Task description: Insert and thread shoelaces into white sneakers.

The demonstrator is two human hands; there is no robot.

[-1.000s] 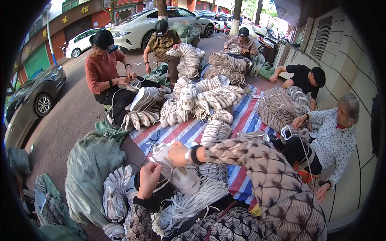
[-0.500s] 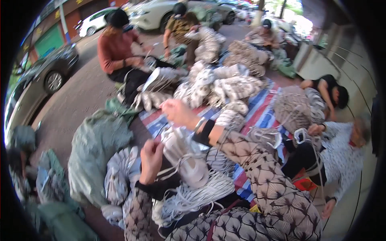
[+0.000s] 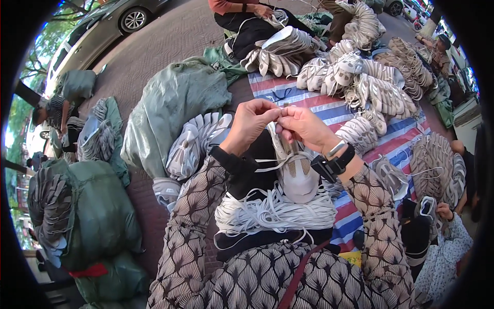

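Note:
My left hand [image 3: 250, 125] and my right hand [image 3: 307, 125] meet fingertip to fingertip, both closed in a pinch. Whatever lies between the fingers is too small to make out. Right below them a white and beige shoe upper [image 3: 300, 181] lies toe toward me, with a pale shoelace [image 3: 267, 166] looping out from its left side. Part of the upper is hidden behind my right hand. A thick bundle of white shoelaces [image 3: 272, 213] rests across my lap under the toe.
Stacked shoe uppers [image 3: 198, 141] stand at left beside a green sack [image 3: 172, 105]. More piles of uppers [image 3: 383, 95] cover the striped sheet [image 3: 342, 110]. A full green bag [image 3: 105, 206] is at far left. Co-workers sit around, one in a patterned shirt [image 3: 445, 260] at right.
My hands were apart, the right one raised farther out; now they have come together above the shoe upper. The view has shifted leftward and down.

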